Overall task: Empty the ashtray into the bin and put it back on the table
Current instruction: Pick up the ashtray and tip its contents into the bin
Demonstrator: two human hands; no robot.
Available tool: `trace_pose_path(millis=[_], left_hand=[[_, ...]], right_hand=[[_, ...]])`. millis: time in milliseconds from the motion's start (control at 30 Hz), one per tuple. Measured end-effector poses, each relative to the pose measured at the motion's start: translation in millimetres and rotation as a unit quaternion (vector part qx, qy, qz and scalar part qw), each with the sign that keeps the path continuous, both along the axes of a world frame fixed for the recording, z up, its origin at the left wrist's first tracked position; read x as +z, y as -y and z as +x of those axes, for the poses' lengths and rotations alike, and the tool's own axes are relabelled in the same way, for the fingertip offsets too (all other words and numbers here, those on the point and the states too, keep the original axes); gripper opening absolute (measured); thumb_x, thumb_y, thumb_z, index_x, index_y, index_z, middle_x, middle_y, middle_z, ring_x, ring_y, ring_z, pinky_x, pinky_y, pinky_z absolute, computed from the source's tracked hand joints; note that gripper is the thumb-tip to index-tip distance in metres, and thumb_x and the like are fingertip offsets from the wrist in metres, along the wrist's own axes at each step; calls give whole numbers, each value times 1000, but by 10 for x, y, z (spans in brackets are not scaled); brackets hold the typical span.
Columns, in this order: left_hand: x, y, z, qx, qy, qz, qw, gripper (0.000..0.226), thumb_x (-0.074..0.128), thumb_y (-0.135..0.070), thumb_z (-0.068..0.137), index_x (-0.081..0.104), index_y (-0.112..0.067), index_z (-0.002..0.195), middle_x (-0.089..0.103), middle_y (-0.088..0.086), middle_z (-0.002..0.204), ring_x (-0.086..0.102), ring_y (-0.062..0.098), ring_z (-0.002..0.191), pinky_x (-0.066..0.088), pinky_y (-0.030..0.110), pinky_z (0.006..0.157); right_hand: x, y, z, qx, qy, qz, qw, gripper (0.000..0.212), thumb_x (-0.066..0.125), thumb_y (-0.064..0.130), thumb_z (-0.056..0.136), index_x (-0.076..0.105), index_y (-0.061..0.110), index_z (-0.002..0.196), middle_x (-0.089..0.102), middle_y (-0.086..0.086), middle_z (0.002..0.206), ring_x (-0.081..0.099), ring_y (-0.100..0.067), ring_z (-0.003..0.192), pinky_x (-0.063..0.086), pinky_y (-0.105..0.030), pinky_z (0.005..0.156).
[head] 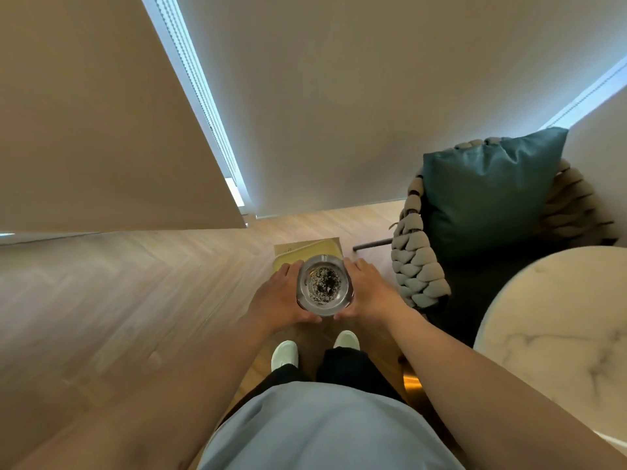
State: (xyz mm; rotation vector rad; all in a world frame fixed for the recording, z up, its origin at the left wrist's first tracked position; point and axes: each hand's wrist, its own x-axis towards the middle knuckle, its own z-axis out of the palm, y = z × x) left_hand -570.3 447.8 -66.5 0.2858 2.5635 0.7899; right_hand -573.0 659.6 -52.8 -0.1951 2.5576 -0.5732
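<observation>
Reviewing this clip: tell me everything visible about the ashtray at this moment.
The ashtray is round, made of thick clear glass, with at least one notch visible in its far rim. It is upright and level, its bowl holding grey ash and dark debris, so it is not yet emptied. It is held in the air between both hands: the left hand cups its left side and the right hand its right. It hovers above the yellowish bin on the wooden floor, away from the marble table.

We are seeing a woven rope chair [419, 266] sitting just right of the grip, a teal cushion [488, 195] leaning in it. Herringbone wood floor [118, 283] is spreading left and below the grip, and pale blinds [339, 96] are hanging beyond it.
</observation>
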Motion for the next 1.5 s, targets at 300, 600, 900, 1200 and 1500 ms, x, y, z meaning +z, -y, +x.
trace_pose_path(millis=[300, 600, 900, 1200, 1500], left_hand=[[-266, -283, -134, 136, 24, 36, 990, 110, 85, -61, 46, 28, -37, 136, 49, -9, 122, 56, 16, 105, 53, 38, 80], [-887, -310, -432, 171, 38, 33, 984, 115, 88, -59, 47, 29, -31, 141, 49, -8, 122, 57, 17, 106, 52, 39, 84], [-1868, -188, -648, 164, 50, 48, 984, 119, 89, -54, 54, 24, -24, 149, 47, -6, 137, 52, 18, 118, 49, 42, 94], [-2780, -95, -778, 159, 36, 38, 986, 114, 88, -56, 54, 27, -28, 145, 49, -6, 137, 54, 17, 116, 51, 41, 93], [-3248, -121, -923, 153, 53, 22, 987, 120, 87, -57, 53, 22, -26, 149, 45, -4, 140, 50, 18, 120, 50, 43, 93]], right_hand=[[-285, -195, -655, 123, 35, 23, 992, 121, 90, 47, 58, 19, 13, 150, 40, -10, 140, 38, -27, 129, 44, -42, 106], [-917, -201, -1050, 138, 48, 3, 989, 119, 91, 44, 57, 21, 16, 149, 41, -6, 138, 39, -23, 126, 45, -40, 103], [-1876, -67, -1224, 124, 40, 11, 991, 119, 90, 44, 59, 19, 16, 150, 40, -5, 140, 41, -23, 128, 50, -44, 99], [-2834, 60, -1384, 148, 30, 25, 988, 120, 90, 43, 62, 14, 15, 151, 38, -5, 141, 40, -24, 129, 49, -40, 98], [-3231, 67, -1624, 22, 97, -86, 991, 52, 77, 37, 82, 56, 18, 126, 58, -2, 112, 58, -20, 101, 50, -30, 82]])
